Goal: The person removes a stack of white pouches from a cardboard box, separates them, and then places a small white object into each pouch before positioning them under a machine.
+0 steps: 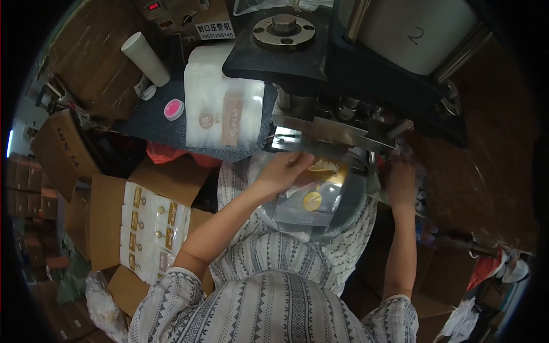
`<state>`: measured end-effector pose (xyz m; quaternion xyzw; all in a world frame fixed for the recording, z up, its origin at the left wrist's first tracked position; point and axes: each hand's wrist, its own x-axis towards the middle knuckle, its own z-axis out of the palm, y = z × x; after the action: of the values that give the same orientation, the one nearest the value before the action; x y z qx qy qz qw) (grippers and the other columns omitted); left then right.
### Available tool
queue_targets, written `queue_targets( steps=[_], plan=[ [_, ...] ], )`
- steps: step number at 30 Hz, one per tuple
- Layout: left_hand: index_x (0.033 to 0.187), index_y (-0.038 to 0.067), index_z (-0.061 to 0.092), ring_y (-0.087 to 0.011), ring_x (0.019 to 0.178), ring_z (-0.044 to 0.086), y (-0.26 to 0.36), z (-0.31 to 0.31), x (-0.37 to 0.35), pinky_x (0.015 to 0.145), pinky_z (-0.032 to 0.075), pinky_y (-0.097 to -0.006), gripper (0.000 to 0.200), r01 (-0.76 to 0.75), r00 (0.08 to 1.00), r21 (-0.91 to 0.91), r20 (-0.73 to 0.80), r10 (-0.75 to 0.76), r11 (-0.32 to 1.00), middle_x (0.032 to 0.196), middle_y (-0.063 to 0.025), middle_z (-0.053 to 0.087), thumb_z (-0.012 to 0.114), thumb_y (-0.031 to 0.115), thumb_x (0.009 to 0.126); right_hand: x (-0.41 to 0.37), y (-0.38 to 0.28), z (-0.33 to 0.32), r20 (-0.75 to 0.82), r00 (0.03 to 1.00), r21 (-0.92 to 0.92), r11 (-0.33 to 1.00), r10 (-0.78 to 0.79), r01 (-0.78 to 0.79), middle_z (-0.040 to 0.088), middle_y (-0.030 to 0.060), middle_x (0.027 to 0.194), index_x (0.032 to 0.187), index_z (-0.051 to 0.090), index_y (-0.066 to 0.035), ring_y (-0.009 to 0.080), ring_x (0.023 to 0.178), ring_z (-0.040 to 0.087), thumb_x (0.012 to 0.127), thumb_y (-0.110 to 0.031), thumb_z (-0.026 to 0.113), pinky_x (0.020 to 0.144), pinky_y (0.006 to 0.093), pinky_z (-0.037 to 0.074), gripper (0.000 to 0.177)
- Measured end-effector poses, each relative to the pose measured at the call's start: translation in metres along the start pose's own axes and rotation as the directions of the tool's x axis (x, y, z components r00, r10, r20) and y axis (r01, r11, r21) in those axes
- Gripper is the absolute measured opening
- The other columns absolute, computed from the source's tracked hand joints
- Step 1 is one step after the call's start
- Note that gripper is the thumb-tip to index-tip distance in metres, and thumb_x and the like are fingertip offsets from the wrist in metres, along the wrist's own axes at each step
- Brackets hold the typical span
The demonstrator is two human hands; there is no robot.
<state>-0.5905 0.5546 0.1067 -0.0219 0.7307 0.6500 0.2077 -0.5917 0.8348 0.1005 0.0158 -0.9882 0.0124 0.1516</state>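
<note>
My left hand is just below the metal jaws of a press. Its thumb and fingers are drawn together, and what lies between the tips is hidden. Beside and below it, clear plastic bags with gold print rest on a round, plastic-covered surface over my lap. To the right of the jaws, my right hand is smeared by motion next to small things in clear plastic that I cannot make out.
A stack of white printed bags lies on the dark bench, beside a pink-topped round tub and a white cylinder. An open carton of packed white pouches stands at left. Brown cardboard rises at right.
</note>
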Motion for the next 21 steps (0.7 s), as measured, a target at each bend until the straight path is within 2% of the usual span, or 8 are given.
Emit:
queue_targets(
  steps=[4, 5, 7, 9, 13, 16, 19, 21],
  plan=[
    [0.125, -0.002, 0.049, -0.0269, 0.110, 0.058, -0.017, -0.070, -0.008, 0.085, 0.048, -0.0400, 0.040, -0.281, 0.748, 0.543, -0.394, 0.535, 0.792, 0.110, -0.0202, 0.060, 0.050, 0.025, 0.095, 0.001, 0.006, 0.004, -0.038, 0.997, 0.175, 0.983, 0.067, -0.060, 0.063, 0.0186, 0.097, 0.104, 0.059, -0.002, 0.0364, 0.089, 0.062, 0.083, -0.007, 0.056, 0.077, 0.0446, 0.049, 0.023],
    [0.125, -0.002, 0.049, -0.0291, 0.111, 0.056, -0.041, -0.079, -0.007, 0.089, 0.045, -0.0413, 0.040, -0.072, 0.670, 0.906, -0.266, 0.693, 0.418, 0.114, -0.0208, 0.058, 0.054, 0.020, 0.092, 0.003, 0.004, 0.002, 0.075, 0.991, 0.131, 0.984, 0.111, -0.120, 0.063, 0.0188, 0.098, 0.103, 0.059, -0.002, 0.0371, 0.090, 0.062, 0.082, -0.007, 0.057, 0.078, 0.0448, 0.049, 0.022],
    [0.125, -0.001, 0.049, -0.0313, 0.113, 0.054, -0.056, -0.083, -0.015, 0.092, 0.042, -0.0426, 0.042, 0.193, 0.632, 0.978, -0.065, 0.772, -0.076, 0.118, -0.0214, 0.056, 0.058, 0.015, 0.088, 0.008, 0.003, 0.001, 0.175, 0.973, 0.084, 0.982, 0.152, -0.168, 0.063, 0.0191, 0.098, 0.102, 0.058, -0.003, 0.0377, 0.091, 0.061, 0.081, -0.007, 0.057, 0.078, 0.0450, 0.049, 0.022],
    [0.122, 0.001, 0.052, -0.0332, 0.106, 0.055, -0.059, -0.082, -0.029, 0.090, 0.042, -0.0408, 0.045, -0.069, 0.662, 0.992, -0.035, 0.749, 0.107, 0.120, -0.0177, 0.056, 0.063, 0.005, 0.078, 0.005, 0.008, 0.004, 0.071, 0.993, 0.217, 0.970, 0.098, -0.111, 0.063, 0.0188, 0.096, 0.101, 0.057, -0.003, 0.0383, 0.091, 0.061, 0.080, -0.008, 0.060, 0.077, 0.0449, 0.049, 0.022],
    [0.111, 0.006, 0.059, -0.0342, 0.100, 0.056, -0.062, -0.096, -0.039, 0.088, 0.042, -0.0411, 0.039, -0.097, 0.686, 0.926, -0.204, 0.699, 0.365, 0.114, -0.0119, 0.060, 0.063, 0.000, 0.073, 0.005, 0.013, 0.004, -0.055, 0.998, 0.165, 0.986, -0.007, 0.017, 0.063, 0.0186, 0.092, 0.101, 0.056, -0.003, 0.0394, 0.085, 0.062, 0.078, -0.009, 0.063, 0.074, 0.0445, 0.050, 0.025],
    [0.102, 0.007, 0.063, -0.0332, 0.089, 0.060, -0.052, -0.099, -0.048, 0.080, 0.046, -0.0400, 0.027, -0.099, 0.705, 0.937, -0.172, 0.688, 0.335, 0.099, -0.0120, 0.064, 0.062, 0.000, 0.076, 0.007, 0.006, -0.012, 0.190, 0.980, 0.136, 0.986, 0.065, -0.091, 0.060, 0.0182, 0.100, 0.102, 0.055, -0.003, 0.0380, 0.089, 0.061, 0.078, -0.006, 0.059, 0.075, 0.0444, 0.051, 0.025],
    [0.094, 0.008, 0.065, -0.0324, 0.077, 0.062, -0.041, -0.088, -0.066, 0.067, 0.049, -0.0381, 0.017, -0.046, 0.726, 0.878, -0.298, 0.619, 0.476, 0.087, -0.0112, 0.064, 0.061, 0.002, 0.079, -0.001, 0.000, -0.028, -0.035, 0.997, 0.215, 0.975, 0.063, -0.054, 0.059, 0.0172, 0.101, 0.099, 0.058, -0.003, 0.0324, 0.085, 0.063, 0.076, -0.007, 0.065, 0.072, 0.0412, 0.052, 0.025],
    [0.094, 0.008, 0.066, -0.0318, 0.073, 0.062, -0.031, -0.070, -0.074, 0.063, 0.049, -0.0373, 0.016, -0.116, 0.688, 0.868, -0.281, 0.669, 0.483, 0.085, -0.0110, 0.063, 0.062, 0.003, 0.079, -0.003, -0.019, -0.060, 0.110, 0.983, 0.611, 0.770, 0.150, -0.185, 0.060, 0.0094, 0.097, 0.093, 0.061, -0.003, 0.0216, 0.071, 0.061, 0.071, -0.005, 0.072, 0.063, 0.0344, 0.050, 0.025]
  ],
)
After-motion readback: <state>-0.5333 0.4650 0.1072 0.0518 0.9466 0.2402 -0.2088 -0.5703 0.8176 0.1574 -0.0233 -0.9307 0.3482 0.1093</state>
